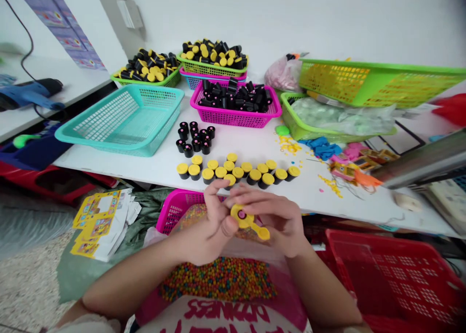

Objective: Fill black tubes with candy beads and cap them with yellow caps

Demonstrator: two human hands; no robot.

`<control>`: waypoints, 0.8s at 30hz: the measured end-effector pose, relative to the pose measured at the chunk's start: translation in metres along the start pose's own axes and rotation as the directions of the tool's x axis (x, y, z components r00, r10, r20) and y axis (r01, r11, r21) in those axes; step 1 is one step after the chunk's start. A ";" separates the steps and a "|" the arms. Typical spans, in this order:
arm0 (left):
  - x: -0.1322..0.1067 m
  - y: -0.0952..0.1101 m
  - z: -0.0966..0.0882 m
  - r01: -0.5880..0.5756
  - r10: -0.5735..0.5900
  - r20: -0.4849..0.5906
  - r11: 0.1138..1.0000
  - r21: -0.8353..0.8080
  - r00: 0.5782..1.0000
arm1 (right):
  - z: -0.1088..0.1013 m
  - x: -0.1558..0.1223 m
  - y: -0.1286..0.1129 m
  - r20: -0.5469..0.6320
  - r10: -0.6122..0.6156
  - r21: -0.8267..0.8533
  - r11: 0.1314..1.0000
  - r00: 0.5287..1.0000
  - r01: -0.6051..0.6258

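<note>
My left hand (207,231) and my right hand (278,216) meet just below the table's front edge, both pinched on a small container with a hinged yellow cap (249,221) that hangs open. Under my hands a pink basket (173,209) holds a bag of tiny multicoloured beads (222,277). On the white table (364,199) in front stands a row of black tubes with yellow caps (236,170). Behind it is a small cluster of uncapped black tubes (194,139).
An empty teal basket (124,117) sits at the left. Green baskets of capped tubes (214,56) and a pink basket of black tubes (235,102) stand behind. Green baskets (378,80) and loose scraps lie right. A red crate (396,274) is at lower right; yellow cards (96,224) lie on the floor.
</note>
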State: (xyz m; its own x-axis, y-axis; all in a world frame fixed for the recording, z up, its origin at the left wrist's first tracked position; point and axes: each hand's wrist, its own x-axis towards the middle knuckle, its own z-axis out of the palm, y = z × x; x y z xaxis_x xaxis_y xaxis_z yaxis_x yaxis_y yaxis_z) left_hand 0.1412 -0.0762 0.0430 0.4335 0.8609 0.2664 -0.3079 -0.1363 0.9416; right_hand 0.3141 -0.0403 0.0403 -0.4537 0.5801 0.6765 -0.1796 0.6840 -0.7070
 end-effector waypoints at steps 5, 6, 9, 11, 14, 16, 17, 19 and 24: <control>0.004 0.015 -0.016 -0.318 0.204 0.244 0.642 0.698 0.948 | 0.010 -0.006 0.011 -0.061 0.293 0.307 0.915 0.954 -0.262; 0.005 0.018 -0.017 -0.314 0.195 0.246 0.555 0.771 0.949 | 0.013 -0.008 0.012 -0.002 0.382 0.371 0.858 0.924 -0.354; 0.004 0.024 -0.017 -0.316 0.156 0.276 0.386 0.867 0.948 | 0.017 -0.012 0.015 0.110 0.505 0.407 0.763 0.856 -0.502; 0.003 0.025 -0.017 -0.310 0.100 0.294 0.331 0.891 0.951 | 0.016 -0.012 0.015 0.061 0.529 0.370 0.776 0.846 -0.511; 0.001 0.022 -0.015 -0.241 0.054 0.236 0.276 0.930 0.970 | 0.017 -0.011 0.017 -0.023 0.534 0.342 0.799 0.845 -0.495; 0.000 0.018 -0.014 -0.209 0.069 0.198 0.234 0.950 0.978 | 0.020 -0.009 0.018 -0.066 0.532 0.329 0.810 0.844 -0.485; 0.000 0.017 -0.014 -0.198 0.080 0.184 0.211 0.957 0.980 | 0.022 -0.008 0.019 -0.080 0.532 0.316 0.816 0.843 -0.484; 0.000 0.017 -0.014 -0.160 0.124 0.139 0.180 0.971 0.982 | 0.023 -0.005 0.018 -0.082 0.495 0.280 0.844 0.865 -0.457; -0.002 0.035 -0.032 0.217 0.278 -0.251 0.147 0.965 0.927 | -0.034 0.016 0.015 -0.164 0.188 -0.202 0.955 0.968 -0.219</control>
State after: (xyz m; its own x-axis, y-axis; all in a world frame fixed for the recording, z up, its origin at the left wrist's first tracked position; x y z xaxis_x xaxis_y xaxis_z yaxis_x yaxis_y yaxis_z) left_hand 0.1021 -0.0666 0.0688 0.1039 0.8835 0.4568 0.8661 -0.3061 0.3952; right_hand 0.3339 -0.0059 0.0471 -0.3298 0.7626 0.5564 0.1043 0.6152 -0.7814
